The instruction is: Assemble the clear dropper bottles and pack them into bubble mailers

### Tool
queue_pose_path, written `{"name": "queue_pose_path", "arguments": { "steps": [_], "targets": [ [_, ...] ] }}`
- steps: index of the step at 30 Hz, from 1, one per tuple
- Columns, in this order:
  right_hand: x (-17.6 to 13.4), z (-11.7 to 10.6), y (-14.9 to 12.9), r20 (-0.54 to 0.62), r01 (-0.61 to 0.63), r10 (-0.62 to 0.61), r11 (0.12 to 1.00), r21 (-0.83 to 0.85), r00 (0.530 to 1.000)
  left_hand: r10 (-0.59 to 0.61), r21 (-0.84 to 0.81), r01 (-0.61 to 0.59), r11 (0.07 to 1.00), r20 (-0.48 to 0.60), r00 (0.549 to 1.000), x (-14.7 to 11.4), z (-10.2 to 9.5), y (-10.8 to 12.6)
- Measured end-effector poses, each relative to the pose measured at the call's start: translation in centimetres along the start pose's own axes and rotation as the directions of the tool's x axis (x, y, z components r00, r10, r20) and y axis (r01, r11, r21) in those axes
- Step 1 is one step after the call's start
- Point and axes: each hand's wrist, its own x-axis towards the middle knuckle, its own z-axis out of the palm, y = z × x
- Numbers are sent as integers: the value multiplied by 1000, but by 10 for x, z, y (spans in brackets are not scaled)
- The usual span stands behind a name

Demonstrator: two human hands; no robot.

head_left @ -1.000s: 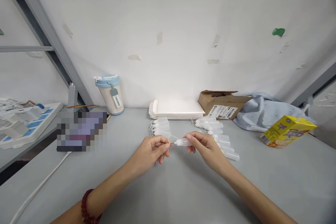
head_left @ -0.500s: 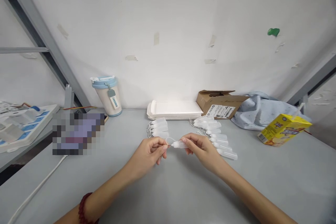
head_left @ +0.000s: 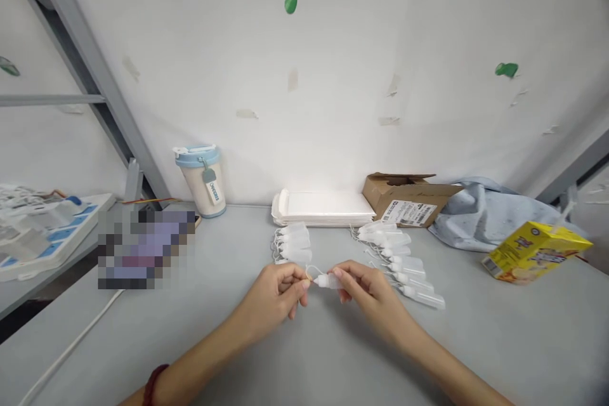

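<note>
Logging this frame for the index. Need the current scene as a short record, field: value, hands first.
left hand: pinching a thin piece, too small to identify
right hand: holding a bottle, its nozzle toward the left hand
loop: pale, arching above the nozzle
left group: similar bottles, lying beyond the left hand
right group: similar bottles, lying beyond and beside the right hand
along wall: cup, white stack, open box, cloth
far right: yellow carton
</note>
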Motion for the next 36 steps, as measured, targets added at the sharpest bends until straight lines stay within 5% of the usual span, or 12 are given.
{"name": "queue_pose_path", "arguments": {
  "steps": [9, 36],
  "targets": [
    [0, -5, -2, -28, 18, -18, 1000, 12, 999, -54, 32, 52, 998, 57, 997, -1, -11, 6],
    [-5, 4, -1, 42, 169, -164, 974, -152, 986, -27, -65, 30, 997, 37, 999, 1, -2, -3]
  ]
}}
